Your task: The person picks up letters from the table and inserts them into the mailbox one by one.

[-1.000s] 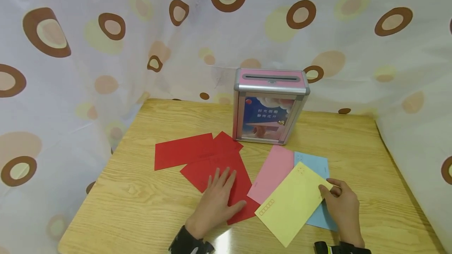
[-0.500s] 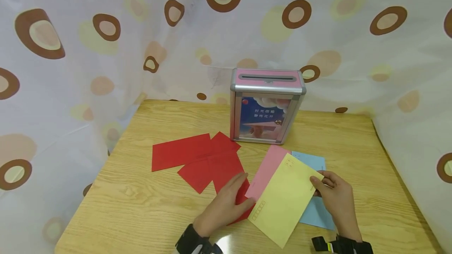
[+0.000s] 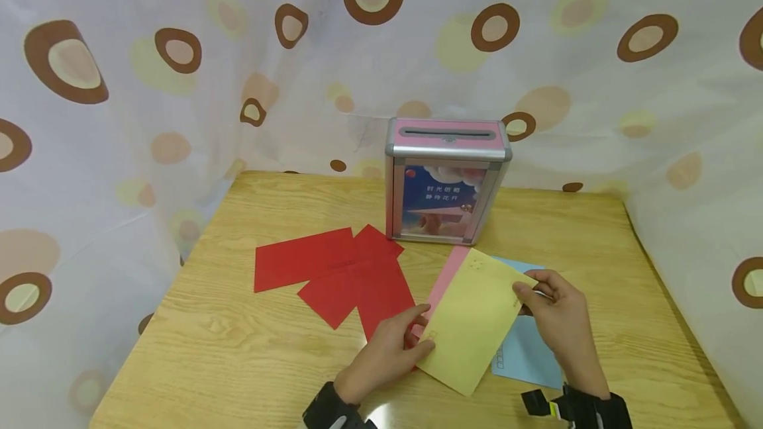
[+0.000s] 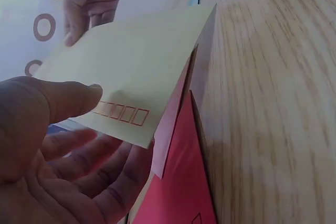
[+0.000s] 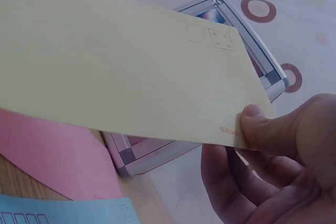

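A yellow envelope (image 3: 473,320) is lifted at a tilt above the table. My right hand (image 3: 560,323) pinches its upper right corner, thumb on top and fingers beneath, as the right wrist view shows. At the lower left edge, my left hand (image 3: 387,353) holds it, its thumb (image 4: 73,98) over the printed boxes and its fingers under the paper. Beneath the yellow one lie a pink envelope (image 3: 444,277), mostly covered, and a light blue envelope (image 3: 527,353) on the right. Several red envelopes (image 3: 306,258) overlap on the left, one partly hidden behind my left hand.
A pink and silver mailbox (image 3: 447,184) stands upright behind the envelopes, a slot (image 3: 447,133) in its top. The wooden table (image 3: 238,363) runs up to a white curtain (image 3: 334,65) with brown ring patterns at the back and sides.
My right hand has raised the yellow envelope and carried it slightly left. My left hand has moved right, off the red envelopes, and now grips the yellow envelope's lower left edge.
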### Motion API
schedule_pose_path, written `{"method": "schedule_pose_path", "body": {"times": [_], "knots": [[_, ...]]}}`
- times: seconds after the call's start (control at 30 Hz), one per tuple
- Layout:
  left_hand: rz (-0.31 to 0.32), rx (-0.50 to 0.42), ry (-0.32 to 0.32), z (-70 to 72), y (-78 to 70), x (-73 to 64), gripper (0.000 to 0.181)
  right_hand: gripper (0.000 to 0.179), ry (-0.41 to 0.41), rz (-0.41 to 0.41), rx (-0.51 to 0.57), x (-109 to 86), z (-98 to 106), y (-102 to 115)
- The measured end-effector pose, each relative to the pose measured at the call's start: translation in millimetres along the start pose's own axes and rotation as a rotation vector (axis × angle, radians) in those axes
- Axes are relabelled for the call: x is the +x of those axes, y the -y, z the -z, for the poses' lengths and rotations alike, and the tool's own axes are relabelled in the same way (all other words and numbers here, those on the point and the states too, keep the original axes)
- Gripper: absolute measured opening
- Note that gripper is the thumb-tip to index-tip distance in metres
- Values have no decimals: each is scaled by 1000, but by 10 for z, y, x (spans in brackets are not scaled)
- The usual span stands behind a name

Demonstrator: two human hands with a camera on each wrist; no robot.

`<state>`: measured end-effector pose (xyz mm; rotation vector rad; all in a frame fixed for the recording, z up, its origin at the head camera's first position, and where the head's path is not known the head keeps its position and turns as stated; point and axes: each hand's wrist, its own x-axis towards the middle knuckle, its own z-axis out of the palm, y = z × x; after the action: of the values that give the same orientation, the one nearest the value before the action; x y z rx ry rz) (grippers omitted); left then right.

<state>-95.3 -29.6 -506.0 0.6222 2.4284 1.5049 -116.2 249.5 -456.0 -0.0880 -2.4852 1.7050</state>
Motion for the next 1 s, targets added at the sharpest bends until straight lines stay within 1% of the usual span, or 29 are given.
{"method": "schedule_pose_path", "body": {"times": [0.1,0.17,0.2,0.27,0.37,0.53,0.63,0.77,0.87,0.97,1.0], "knots": [[-37,36,-11,-22,24,-16,29,31,4,45,0,-3,-39,62],[-58,70,-19,-29,39,-30,12,27,-7,86,-35,-6,-65,104],[-61,82,-20,-30,45,-35,8,25,-15,105,-54,-8,-79,126],[-61,102,-27,-31,59,-48,14,20,-30,147,-97,-13,-107,172],[-52,100,-41,-26,73,-72,22,16,-44,208,-128,-23,-152,244],[-51,107,-98,-9,93,-95,29,17,-28,288,-89,-48,-217,335],[-42,90,-123,2,100,-102,26,12,17,324,-60,-56,-258,328],[-33,44,-147,10,109,-97,13,10,111,362,-36,-69,-340,261],[-30,25,-179,21,111,-91,8,11,169,358,-41,-99,-414,208],[-38,16,-214,38,100,-96,10,10,209,331,-58,-146,-478,182],[-49,18,-226,42,96,-99,12,10,218,323,-60,-161,-496,178]]}}
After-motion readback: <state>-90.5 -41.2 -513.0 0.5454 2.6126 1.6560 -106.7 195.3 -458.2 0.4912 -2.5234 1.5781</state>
